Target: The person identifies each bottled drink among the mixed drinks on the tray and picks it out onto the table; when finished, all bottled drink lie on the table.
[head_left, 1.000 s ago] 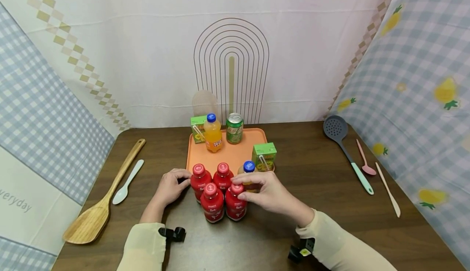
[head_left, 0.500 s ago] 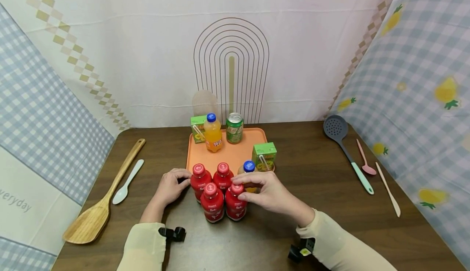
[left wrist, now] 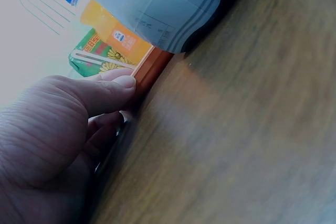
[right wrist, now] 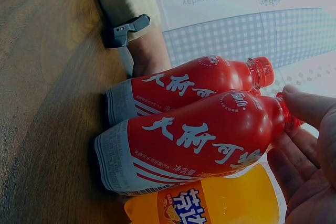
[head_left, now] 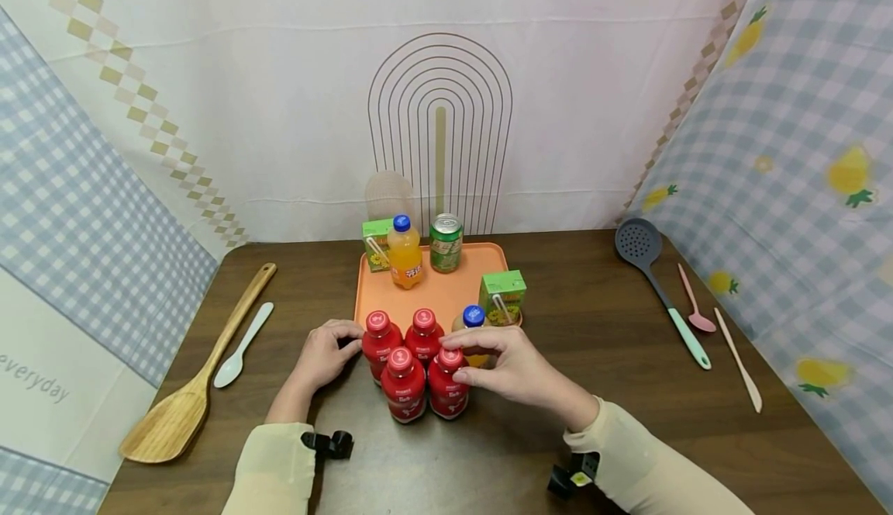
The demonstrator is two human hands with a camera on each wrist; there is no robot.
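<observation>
Several red cola bottles stand upright in a tight cluster at the near side of an orange tray (head_left: pixel 453 290). My right hand (head_left: pixel 512 364) pinches the front right cola bottle (head_left: pixel 449 397) around its neck, just below the cap. The right wrist view shows thumb and fingers at that neck, with an orange soda bottle (right wrist: pixel 241 195) right beside. At the tray's left near corner, my left hand (head_left: pixel 326 356) grips the rim. In the left wrist view its thumb (left wrist: pixel 113 90) presses on the tray edge (left wrist: pixel 149 72) with the other fingers below, partly hidden.
On the tray stand another orange soda bottle (head_left: pixel 405 259), a green can (head_left: pixel 446 245) and two green juice boxes, one at the right edge (head_left: pixel 501 298). A wooden spatula (head_left: pixel 198 391) and white spoon (head_left: pixel 240 348) lie left. A slotted turner (head_left: pixel 652 282), pink spoon (head_left: pixel 695 305) and knife (head_left: pixel 738 364) lie right.
</observation>
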